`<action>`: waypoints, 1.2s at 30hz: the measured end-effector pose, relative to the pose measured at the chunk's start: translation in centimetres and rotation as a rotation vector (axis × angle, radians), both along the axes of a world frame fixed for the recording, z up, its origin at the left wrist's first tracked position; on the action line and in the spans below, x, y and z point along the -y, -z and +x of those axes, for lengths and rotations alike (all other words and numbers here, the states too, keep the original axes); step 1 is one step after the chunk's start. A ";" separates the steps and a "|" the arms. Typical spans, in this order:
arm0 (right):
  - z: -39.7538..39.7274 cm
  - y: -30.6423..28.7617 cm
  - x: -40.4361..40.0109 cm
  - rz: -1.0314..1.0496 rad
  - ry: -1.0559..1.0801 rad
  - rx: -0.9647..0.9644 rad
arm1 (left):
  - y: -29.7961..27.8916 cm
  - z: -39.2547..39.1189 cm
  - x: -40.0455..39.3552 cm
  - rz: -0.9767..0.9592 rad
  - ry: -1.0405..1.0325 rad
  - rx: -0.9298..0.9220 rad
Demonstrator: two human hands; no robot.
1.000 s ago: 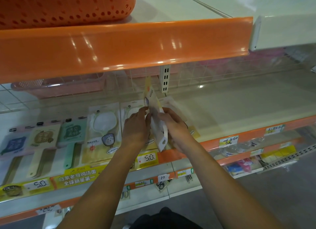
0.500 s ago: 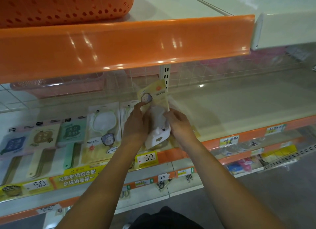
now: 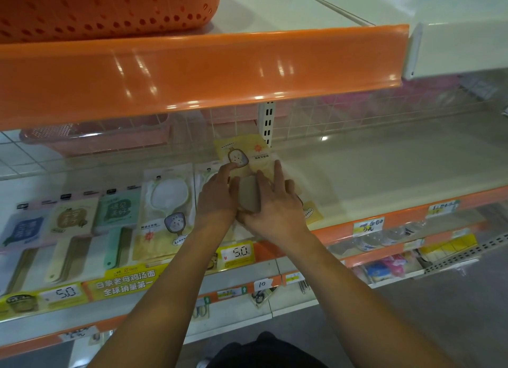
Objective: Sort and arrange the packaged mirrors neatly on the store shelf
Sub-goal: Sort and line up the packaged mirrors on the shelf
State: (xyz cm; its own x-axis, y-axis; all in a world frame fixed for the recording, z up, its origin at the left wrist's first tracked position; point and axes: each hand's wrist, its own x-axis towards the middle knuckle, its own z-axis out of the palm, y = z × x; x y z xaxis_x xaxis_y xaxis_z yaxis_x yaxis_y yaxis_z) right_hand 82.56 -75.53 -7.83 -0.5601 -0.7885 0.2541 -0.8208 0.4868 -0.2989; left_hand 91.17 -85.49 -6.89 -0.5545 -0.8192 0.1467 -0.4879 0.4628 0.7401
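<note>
Half a second ago the yellow pack (image 3: 242, 156) stood tipped up between the hands; now it lies nearly flat on the shelf (image 3: 384, 175), header card toward the back grid (image 3: 343, 120). Both hands press on it. The left hand (image 3: 217, 200) has its index finger stretched onto the cartoon mirror picture on the card, the other fingers curled against the pack's left edge. The right hand (image 3: 275, 211) lies over the lower part with fingers spread and extended, one fingertip reaching the card's right side. Between the two hands a beige rounded piece (image 3: 249, 193) shows, probably the mirror itself in its wrap, though blur makes that hard to confirm. Neither hand closes around the pack; they hold it down with flat fingers.

Just left of it lie two similar packs, one clear (image 3: 165, 211) and one mostly hidden by the left forearm. Further left sit a green pack (image 3: 116, 208), a cream pack (image 3: 70, 219) and a blue pack (image 3: 23, 229), all in one row along the shelf front. A yellow corner (image 3: 313, 214) of another pack peeks out just right of the right hand. Price tags (image 3: 237, 253) reading 5.0 hang on the shelf's front edge. An orange basket (image 3: 104, 7) sits on the shelf above.
</note>
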 end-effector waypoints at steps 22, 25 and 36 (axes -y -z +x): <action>-4.5 -1.4 -1.3 0.140 -0.263 0.133 | 0.6 1.2 1.2 -0.246 0.027 0.107; -5.7 -2.3 -1.5 0.204 -0.355 0.084 | -0.1 1.3 2.0 -0.426 0.118 0.234; -6.8 -1.7 -1.4 0.000 -0.585 -0.125 | -2.8 0.7 4.8 -0.360 0.401 0.294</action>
State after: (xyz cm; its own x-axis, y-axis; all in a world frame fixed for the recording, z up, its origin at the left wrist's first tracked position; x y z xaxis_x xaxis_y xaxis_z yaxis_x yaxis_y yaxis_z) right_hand 75.77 -74.17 -6.17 0.0008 -0.9568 0.2906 -0.9815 -0.0563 -0.1827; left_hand 91.86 -90.29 -4.07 -0.8685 -0.4659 0.1693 -0.3840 0.8484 0.3644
